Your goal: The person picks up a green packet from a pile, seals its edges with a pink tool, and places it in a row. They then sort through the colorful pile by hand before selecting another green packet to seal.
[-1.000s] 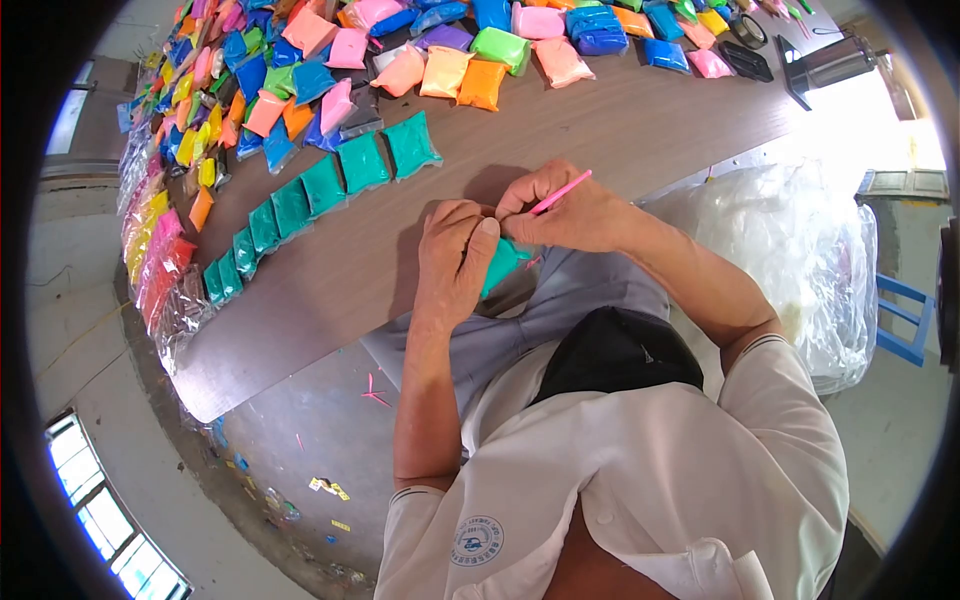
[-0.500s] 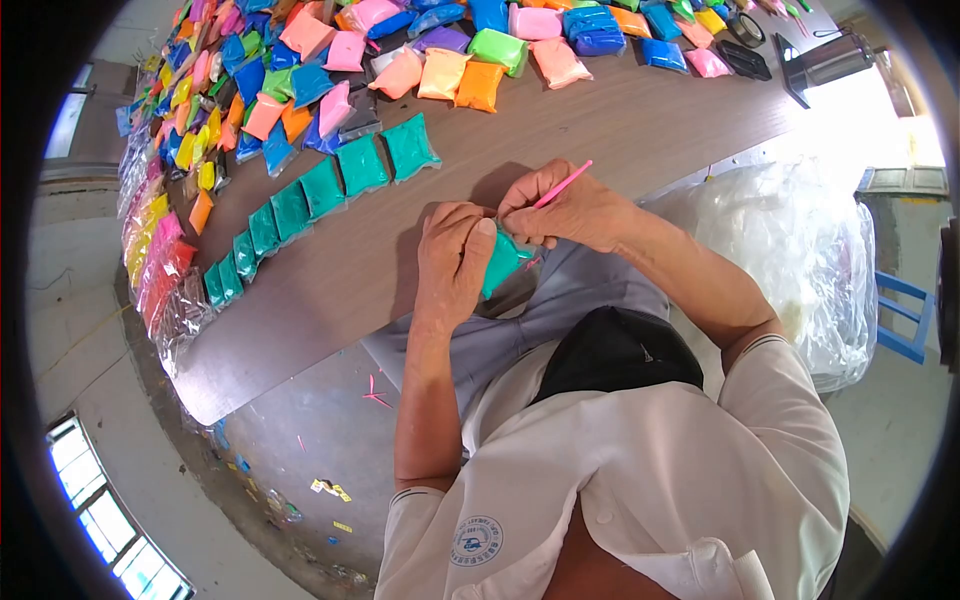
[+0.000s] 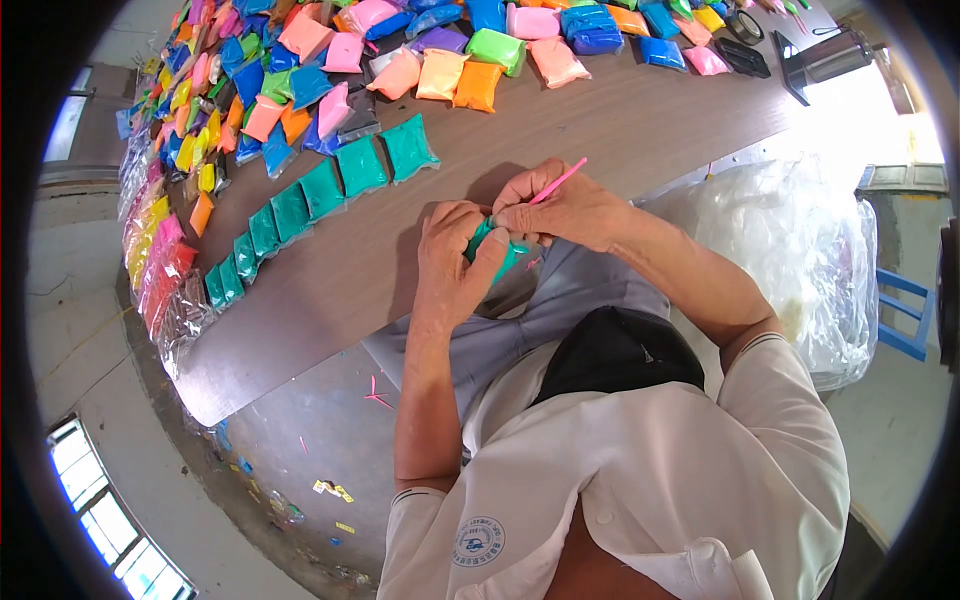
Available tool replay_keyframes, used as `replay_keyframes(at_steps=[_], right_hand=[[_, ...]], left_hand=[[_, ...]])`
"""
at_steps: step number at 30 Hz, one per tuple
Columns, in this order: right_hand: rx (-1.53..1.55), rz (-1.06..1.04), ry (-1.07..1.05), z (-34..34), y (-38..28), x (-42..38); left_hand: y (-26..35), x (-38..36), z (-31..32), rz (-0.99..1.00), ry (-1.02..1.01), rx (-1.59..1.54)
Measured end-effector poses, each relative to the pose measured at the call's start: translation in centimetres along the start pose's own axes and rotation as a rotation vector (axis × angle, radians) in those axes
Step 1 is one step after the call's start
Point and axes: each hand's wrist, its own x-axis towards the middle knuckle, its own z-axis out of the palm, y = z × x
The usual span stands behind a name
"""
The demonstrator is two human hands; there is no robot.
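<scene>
Between both hands, at the table's front edge, is a small teal clay-like packet (image 3: 512, 260) in clear plastic, partly hidden by fingers. My left hand (image 3: 455, 250) is closed on it, thumb across its face. My right hand (image 3: 565, 210) has its fingertips pinched at the packet's upper edge, touching my left fingers. A thin pink plastic stick (image 3: 562, 178) is tucked in my right hand, one end pointing up and right. Beyond the hands, a slanting row of several teal packets (image 3: 321, 190) lies on the brown table (image 3: 330, 290).
A big heap of packets (image 3: 300, 60) in many colours covers the table's back and left. A black-based metal device (image 3: 825, 62) stands at the back right. To my right is a large clear plastic bag (image 3: 790, 260) near a blue stool (image 3: 905, 315). Pink scraps (image 3: 376, 392) lie on the floor.
My left thumb has moved down and right over the teal packet, covering more of it. The pink stick has shifted slightly left and up with my right hand.
</scene>
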Motion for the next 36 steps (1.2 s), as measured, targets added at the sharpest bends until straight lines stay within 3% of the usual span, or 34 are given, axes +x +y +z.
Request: replay_keyframes(at_steps=[4, 10, 13, 19, 25, 36], right_hand=[[-0.04, 0.018, 0.015, 0.0, -0.2, 0.0], [-0.55, -0.451, 0.073, -0.1, -0.1, 0.3], [-0.783, -0.825, 0.001, -1.0, -0.1, 1.3], [-1.002, -0.894, -0.145, -1.4, -2.2, 1.0], [-1.153, -0.935, -0.157, -1.3, -2.9, 1.3], [-0.895, -0.996, 0.08, -1.0, -0.6, 2.2]], left_hand=[[-0.3, -0.1, 0.3, -0.009, 0.031, -0.005], [-0.3, 0.0, 0.3, 0.016, 0.04, 0.031], [-0.3, -0.1, 0.5, 0.008, 0.078, 0.001], [-0.7, -0.1, 0.4, -0.003, 0.077, -0.06], [-0.5, -0.2, 0.4, -0.036, 0.082, -0.087], [-1.0, -0.4, -0.5, -0.155, 0.021, -0.229]])
